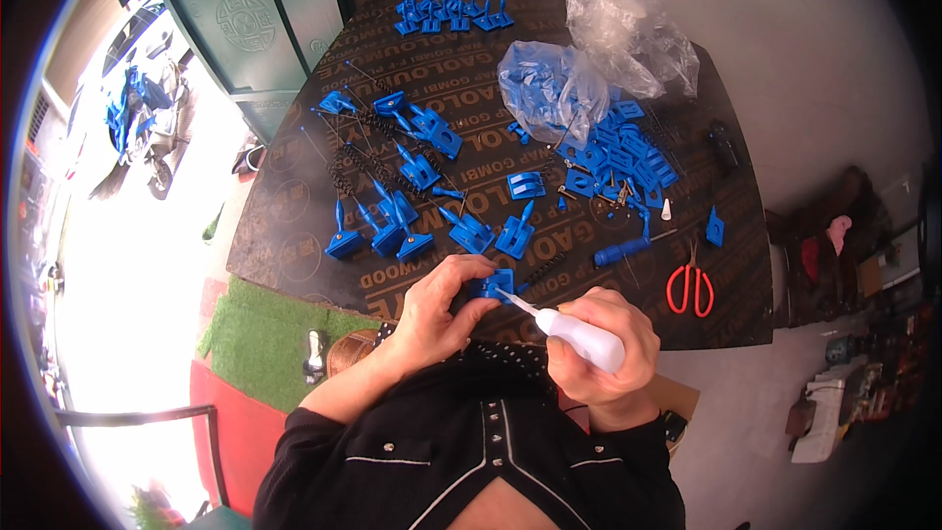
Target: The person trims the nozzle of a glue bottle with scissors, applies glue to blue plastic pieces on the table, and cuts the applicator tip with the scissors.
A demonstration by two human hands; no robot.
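Observation:
At the table's near edge my left hand [444, 306] is closed on a blue plastic bracket [498, 282], thumb and fingers gripping its left side. A dark coil spring [546, 271] extends to the right from behind the bracket. My right hand [606, 344] wraps round a white squeeze bottle [586, 338]. Its thin nozzle points up and left, and the tip meets the bracket's face or hovers just over it; I cannot tell which. Just beyond my hands lie assembled blue brackets with pointed stems [515, 231].
On the dark printed board table [392, 280] are red-handled scissors [691, 290], a blue-handled screwdriver [623, 251] and a white cap [666, 209]. Loose blue parts [618, 162] are heaped beside a clear plastic bag [554, 88]. Spring-topped blue pieces [451, 10] line the far edge. A green door [245, 20] stands left.

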